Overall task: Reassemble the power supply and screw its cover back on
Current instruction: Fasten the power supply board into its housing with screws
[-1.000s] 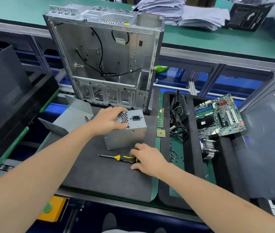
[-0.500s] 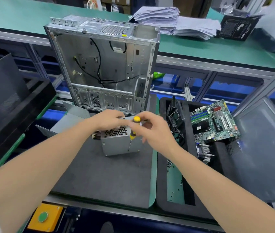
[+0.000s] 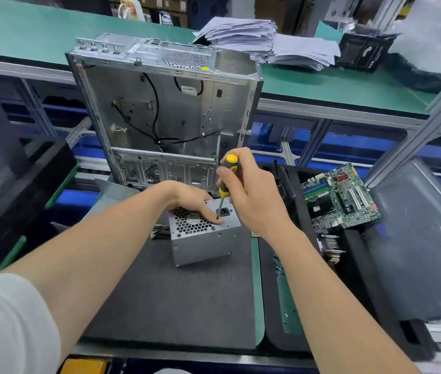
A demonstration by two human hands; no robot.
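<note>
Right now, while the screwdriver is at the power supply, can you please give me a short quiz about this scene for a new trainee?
1. Choose one: which hand grips the screwdriver? A) the left hand B) the right hand C) neither.
2. True or false: the left hand rests on top of the power supply.
3. Fill the gap: the motherboard lies to the ___ of the power supply.
Key: 1 B; 2 true; 3 right.

Head-worn camera, facing forward and down (wide-angle), close above the power supply (image 3: 203,242), only view
</note>
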